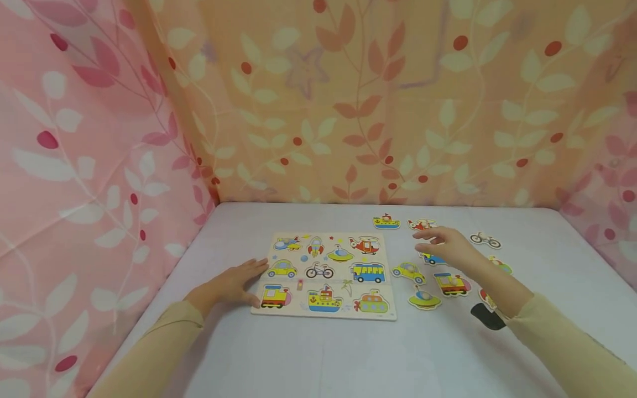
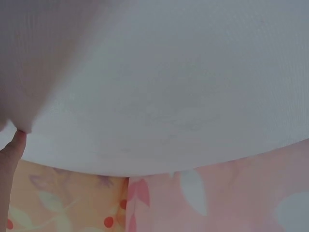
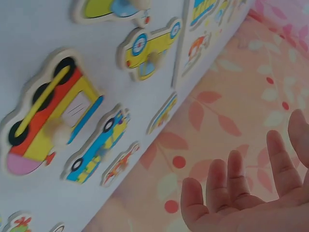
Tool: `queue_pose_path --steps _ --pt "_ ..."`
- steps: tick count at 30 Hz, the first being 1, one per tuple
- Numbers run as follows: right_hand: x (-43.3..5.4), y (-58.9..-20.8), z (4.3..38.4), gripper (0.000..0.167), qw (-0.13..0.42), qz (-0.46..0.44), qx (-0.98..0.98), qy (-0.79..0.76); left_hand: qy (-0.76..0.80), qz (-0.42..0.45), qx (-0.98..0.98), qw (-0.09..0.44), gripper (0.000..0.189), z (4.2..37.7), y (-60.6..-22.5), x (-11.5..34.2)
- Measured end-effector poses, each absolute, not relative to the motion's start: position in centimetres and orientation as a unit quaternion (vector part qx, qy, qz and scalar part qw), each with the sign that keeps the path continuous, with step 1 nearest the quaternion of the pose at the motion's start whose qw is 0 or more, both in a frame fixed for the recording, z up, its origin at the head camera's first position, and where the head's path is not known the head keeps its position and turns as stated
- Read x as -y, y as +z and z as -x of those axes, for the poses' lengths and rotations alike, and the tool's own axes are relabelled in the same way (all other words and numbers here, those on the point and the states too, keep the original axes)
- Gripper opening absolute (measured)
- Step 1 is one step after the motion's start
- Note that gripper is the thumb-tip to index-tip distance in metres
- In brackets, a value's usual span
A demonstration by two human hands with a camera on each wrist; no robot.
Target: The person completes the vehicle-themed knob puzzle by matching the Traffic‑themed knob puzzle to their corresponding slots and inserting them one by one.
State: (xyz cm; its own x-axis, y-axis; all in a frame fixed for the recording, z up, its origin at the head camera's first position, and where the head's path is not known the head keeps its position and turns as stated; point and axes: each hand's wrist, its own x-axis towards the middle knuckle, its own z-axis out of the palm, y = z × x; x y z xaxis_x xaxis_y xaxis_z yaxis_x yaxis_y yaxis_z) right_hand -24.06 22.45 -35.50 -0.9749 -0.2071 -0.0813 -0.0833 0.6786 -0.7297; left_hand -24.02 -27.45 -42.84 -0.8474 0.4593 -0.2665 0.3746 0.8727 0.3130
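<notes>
A wooden puzzle board (image 1: 343, 316) with printed vehicle pictures lies flat on the white table. My left hand (image 1: 234, 284) rests at the board's left edge, fingers extended and thumb near the train picture. Over the loose pieces on the right, my right hand (image 1: 448, 246) hovers with relaxed, slightly bent fingers and nothing between them. Below or beside it are a bus piece (image 3: 96, 150), a helicopter piece (image 1: 422, 224), a train piece (image 1: 452, 284) and a yellow car piece (image 1: 409, 272). Wooden knobs show on the train and car pieces in the right wrist view.
A ship piece (image 1: 386, 222) lies behind the board's right corner. Farther right are a bicycle piece (image 1: 485, 240) and a submarine piece (image 1: 500, 265). A flying saucer piece (image 1: 424, 298) sits nearer the front. Patterned curtains (image 1: 358, 110) stand along the table's back and sides.
</notes>
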Motion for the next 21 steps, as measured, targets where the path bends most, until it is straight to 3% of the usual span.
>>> queue_pose_path --steps 21 --pt "-29.4 -37.6 21.1 0.045 0.025 0.111 -0.932 -0.343 0.129 -0.219 -0.953 0.165 0.100 23.9 -42.6 27.4"
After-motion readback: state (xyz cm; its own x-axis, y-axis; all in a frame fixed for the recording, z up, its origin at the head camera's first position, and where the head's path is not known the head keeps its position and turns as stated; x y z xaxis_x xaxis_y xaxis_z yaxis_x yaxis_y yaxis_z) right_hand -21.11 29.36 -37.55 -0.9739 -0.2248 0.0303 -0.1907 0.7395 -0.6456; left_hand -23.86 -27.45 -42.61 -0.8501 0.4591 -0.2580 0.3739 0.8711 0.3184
